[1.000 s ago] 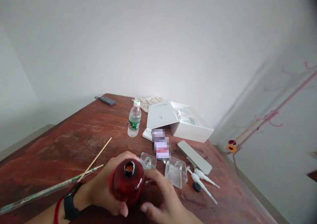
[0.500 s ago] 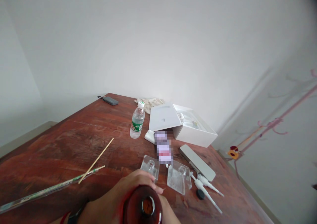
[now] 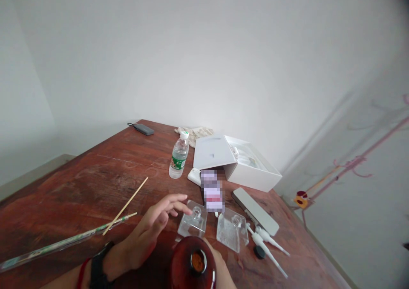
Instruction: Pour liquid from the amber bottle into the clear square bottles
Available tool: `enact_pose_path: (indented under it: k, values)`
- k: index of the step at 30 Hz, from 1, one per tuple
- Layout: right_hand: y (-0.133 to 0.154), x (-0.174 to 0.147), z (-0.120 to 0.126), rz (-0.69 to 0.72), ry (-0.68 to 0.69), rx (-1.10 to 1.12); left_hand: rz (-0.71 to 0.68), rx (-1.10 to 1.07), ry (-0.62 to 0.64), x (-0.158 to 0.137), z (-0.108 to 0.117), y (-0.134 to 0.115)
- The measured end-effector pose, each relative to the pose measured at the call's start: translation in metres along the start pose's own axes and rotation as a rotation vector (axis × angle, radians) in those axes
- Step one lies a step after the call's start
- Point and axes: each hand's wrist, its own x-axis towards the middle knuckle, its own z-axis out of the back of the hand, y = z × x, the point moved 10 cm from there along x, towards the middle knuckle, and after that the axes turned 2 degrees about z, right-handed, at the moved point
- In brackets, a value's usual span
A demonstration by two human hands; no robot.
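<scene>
Red-brown at the centre of the grip: resting the right hand [image 3: 220,267] along the right side of 1 glossy bottle [image 3: 182,265], low at the bottom of the view, with its uncapped mouth facing up. Hiding the fingers behind the body, so leaving no way of telling between a firm hold and mere contact. Risking a slip there, from relying on 1 hand around a smooth, curved surface, and risking a spill of any contents through that bare mouth.

Hovering the left hand [image 3: 148,231] apart from the bottle, gripping nothing visible, stretching its fingers over the left clear piece [image 3: 195,228]; not showing whether touching it. Risking a fingertip catching on the raised stub [image 3: 196,213], and so shoving the piece askew. Possibly knocking the bottle, too, with a hasty sweep back.

Risking, farther right, a scattering of the right clear piece [image 3: 230,233], 2 white pumps [image 3: 258,239] and 1 black cap [image 3: 259,252] lying just beside them, from a careless swing of the right hand. Risking worse behind the clear pieces: splashing 1 phone [image 3: 213,195]. Possibly toppling the clear drink bottle [image 3: 178,161], standing upright beyond, from overreaching. Possibly rolling, leftward, the wooden stick [image 3: 128,203] crossing the wrapped stick [image 3: 64,245], from dragging an arm over the table [image 3: 96,182].
</scene>
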Motion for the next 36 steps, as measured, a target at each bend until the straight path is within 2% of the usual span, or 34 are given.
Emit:
enact_pose_path:
  k: [3, 5, 8, 12, 16, 23, 26, 31, 36]
  values:
    - [-0.002, 0.001, 0.002, 0.025, 0.001, -0.014, 0.011, 0.013, -0.168, 0.01, 0.019, 0.006]
    - [0.002, 0.003, 0.002, 0.049, 0.017, -0.012, 0.053, -0.055, -0.265, 0.014, 0.028, 0.012]
    - [0.007, 0.005, -0.001, 0.067, 0.033, -0.015, 0.087, -0.18, -0.291, 0.018, 0.031, 0.012]
    - [0.012, 0.007, -0.004, 0.084, 0.02, 0.008, 0.068, -0.15, -0.312, 0.019, 0.037, -0.001]
    - [0.021, 0.008, -0.01, 0.089, 0.031, -0.002, 0.053, -0.096, -0.305, 0.02, 0.04, -0.003]
    - [0.029, 0.007, -0.011, 0.098, 0.03, 0.034, 0.129, -0.159, -0.269, 0.022, 0.038, 0.018]
    - [0.03, 0.009, -0.012, 0.123, 0.043, 0.058, 0.108, -0.179, -0.266, 0.021, 0.038, 0.022]
    - [0.025, 0.015, -0.014, 0.138, 0.057, 0.096, 0.109, -0.177, -0.143, 0.019, 0.025, 0.029]
    - [0.023, 0.017, -0.016, 0.147, 0.036, 0.109, 0.092, -0.141, -0.108, 0.016, 0.022, 0.032]
